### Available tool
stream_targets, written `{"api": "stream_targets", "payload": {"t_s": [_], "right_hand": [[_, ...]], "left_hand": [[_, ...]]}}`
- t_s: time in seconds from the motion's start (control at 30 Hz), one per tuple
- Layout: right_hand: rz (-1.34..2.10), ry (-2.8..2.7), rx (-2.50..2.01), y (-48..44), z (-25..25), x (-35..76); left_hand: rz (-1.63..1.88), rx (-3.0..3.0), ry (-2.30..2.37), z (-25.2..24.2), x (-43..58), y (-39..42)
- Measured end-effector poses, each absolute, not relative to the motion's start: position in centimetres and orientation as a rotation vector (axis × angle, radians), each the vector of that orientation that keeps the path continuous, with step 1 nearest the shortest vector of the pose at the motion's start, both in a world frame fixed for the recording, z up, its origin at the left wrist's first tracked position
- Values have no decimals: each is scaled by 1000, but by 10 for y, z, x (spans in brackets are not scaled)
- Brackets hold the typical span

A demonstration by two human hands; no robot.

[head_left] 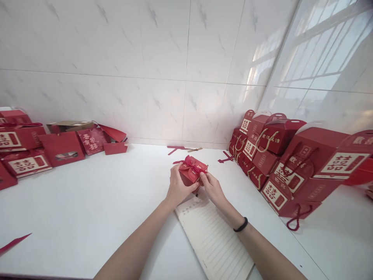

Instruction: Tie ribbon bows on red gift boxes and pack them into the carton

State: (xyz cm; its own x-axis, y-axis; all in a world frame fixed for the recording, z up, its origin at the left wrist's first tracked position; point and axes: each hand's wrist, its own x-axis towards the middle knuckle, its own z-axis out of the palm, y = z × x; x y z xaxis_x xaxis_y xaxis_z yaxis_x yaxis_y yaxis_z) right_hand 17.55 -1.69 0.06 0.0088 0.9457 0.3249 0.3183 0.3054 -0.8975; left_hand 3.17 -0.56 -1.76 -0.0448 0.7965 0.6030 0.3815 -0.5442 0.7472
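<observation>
Near the middle of the table, a small red gift box [188,177] is held above the top end of a lined notebook [214,237]. A red ribbon [194,167] is tied in a bow over its folded top flaps. My left hand [178,186] wraps round the box's left and front sides, thumb across the front. At the right side, my right hand [212,186] pinches with thumb and forefinger at the ribbon's right end by the box corner. Its other fingers are partly hidden. A black band circles my right wrist.
Stacked red gift boxes with cord handles [274,155] stand along the right side. More red boxes [62,147] line the back left. Loose ribbon pieces [176,148] lie by the tiled wall [163,109]; another red ribbon strip [14,243] is at the front left.
</observation>
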Motion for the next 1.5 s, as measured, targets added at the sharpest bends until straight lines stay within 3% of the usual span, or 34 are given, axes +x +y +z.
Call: {"api": "stream_targets", "payload": {"t_s": [0.27,0.7,1.03,1.5], "right_hand": [[1021,-1234,-1023,-8,5,188],[1199,-967,-901,4,7,193],[1023,-478,-856,15,2,232],[1041,-366,-680,9,30,255]], "left_hand": [[1507,1064,1158,-4,20,8],[1324,1005,888,8,19,6],[1680,504,855,24,-29,24],[1786,282,685,33,-49,23]]}}
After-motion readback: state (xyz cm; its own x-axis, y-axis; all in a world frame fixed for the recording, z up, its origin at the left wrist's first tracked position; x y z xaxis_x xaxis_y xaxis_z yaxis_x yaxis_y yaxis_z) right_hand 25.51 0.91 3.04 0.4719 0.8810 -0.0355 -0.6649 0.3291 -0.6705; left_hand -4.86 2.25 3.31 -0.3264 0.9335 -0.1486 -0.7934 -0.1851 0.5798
